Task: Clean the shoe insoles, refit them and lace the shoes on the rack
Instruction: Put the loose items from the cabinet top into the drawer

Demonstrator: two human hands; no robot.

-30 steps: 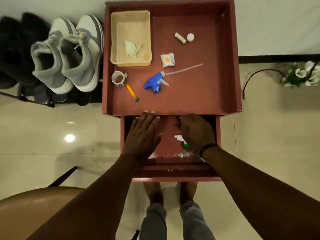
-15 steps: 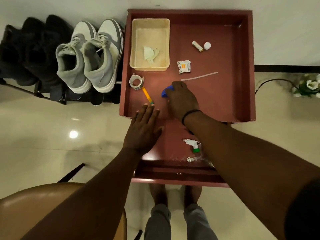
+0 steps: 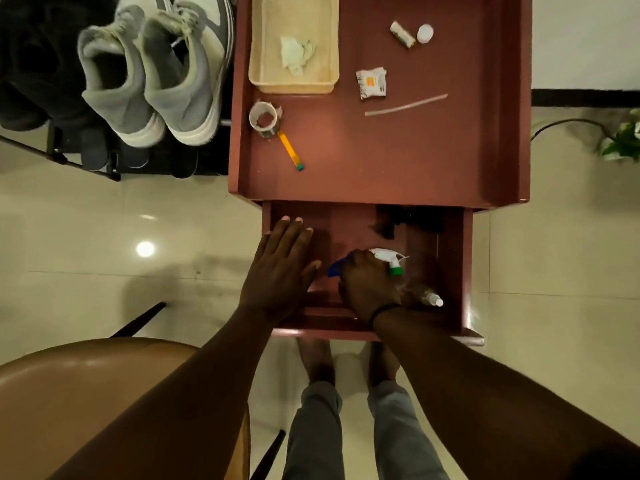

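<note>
A pair of grey and white sneakers point(image 3: 152, 77) stands on the black rack point(image 3: 86, 161) at the upper left, laces loose. My right hand point(image 3: 367, 285) is inside the open drawer point(image 3: 453, 271) of the red-brown cabinet, shut on a blue spray head point(image 3: 334, 270) whose tip shows at my fingers. Beside it lie a white and green spray head point(image 3: 388, 259) and a small clear bottle point(image 3: 431, 299). My left hand point(image 3: 280, 268) lies flat and open on the drawer's left side. No insoles are visible.
On the cabinet top point(image 3: 398, 161) sit a cream basket point(image 3: 259, 46) holding a crumpled wipe, a tape roll point(image 3: 265, 119), an orange-handled tool point(image 3: 291, 150), a sachet point(image 3: 371, 83), a thin tube point(image 3: 405, 105) and a small vial point(image 3: 401, 34). A brown chair point(image 3: 86, 393) stands at lower left.
My right hand took the blue spray head off the cabinet top and brought it down into the drawer; the thin tube stayed on top. My left hand stayed at the drawer's left.
</note>
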